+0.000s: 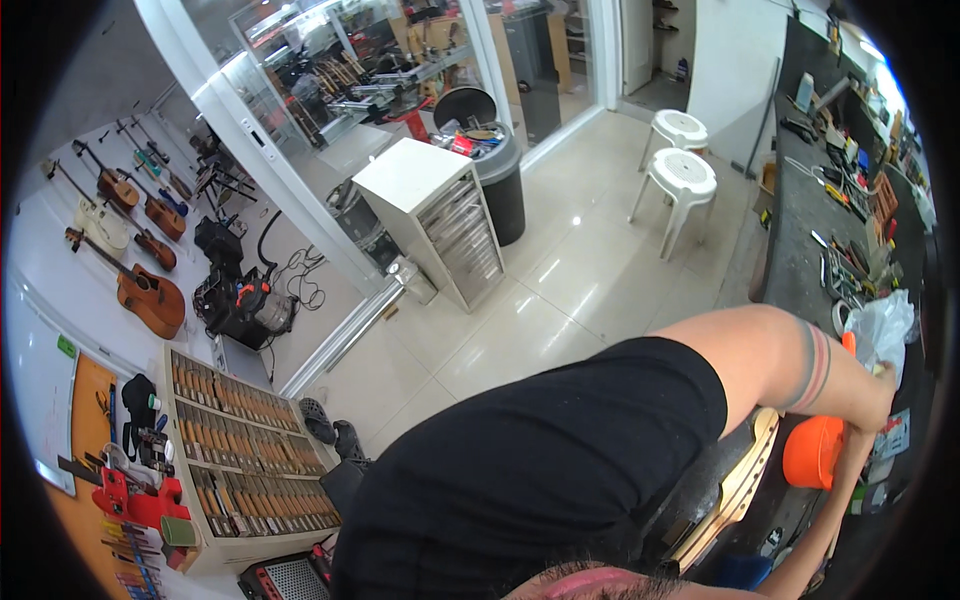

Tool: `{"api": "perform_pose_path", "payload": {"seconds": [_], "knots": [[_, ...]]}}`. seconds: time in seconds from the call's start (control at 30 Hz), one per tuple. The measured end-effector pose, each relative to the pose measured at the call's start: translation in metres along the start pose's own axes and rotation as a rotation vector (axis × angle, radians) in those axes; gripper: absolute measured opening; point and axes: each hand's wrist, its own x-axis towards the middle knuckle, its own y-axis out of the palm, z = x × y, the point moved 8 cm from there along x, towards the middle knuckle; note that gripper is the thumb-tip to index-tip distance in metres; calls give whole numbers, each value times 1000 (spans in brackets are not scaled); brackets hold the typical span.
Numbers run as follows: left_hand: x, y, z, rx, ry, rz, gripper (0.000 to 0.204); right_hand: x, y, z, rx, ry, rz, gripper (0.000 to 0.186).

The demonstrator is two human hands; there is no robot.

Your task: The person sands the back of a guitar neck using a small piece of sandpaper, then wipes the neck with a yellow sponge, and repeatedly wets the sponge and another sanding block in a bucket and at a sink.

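Observation:
Both my forearms reach to the workbench at the right edge of the view, where the hands come close together. My left hand [877, 402], on the arm with dark bands, is beside a crumpled clear plastic bag [882, 330]; its fingers are small and partly hidden. My right hand [861, 436] comes up from the lower edge to the left wrist, and its fingers do not show. Below the left forearm is an orange bowl-like container [812, 453]. A light wooden guitar neck [725, 500] lies closer to my body. Whether either hand grips something is not visible.
Loose tools [845, 195] and a roll of tape [840, 317] lie along the dark bench [800, 250]. White stools [683, 172], a drawer cabinet [412, 170] and a full bin [503, 190] stand on the floor. A tool rack [250, 450] and red vise [135, 500] are at lower left.

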Motion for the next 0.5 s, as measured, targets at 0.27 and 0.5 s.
{"api": "perform_pose_path", "payload": {"seconds": [0.27, 0.5], "knots": [[-19, -72, 127, -653, 1054, -172, 23, -10, -1, 96, -226, -147, -214, 39], [-12, -138, 127, -437, 1199, -107, 32, -41, -39, 136, -187, 52, -364, 37]]}}
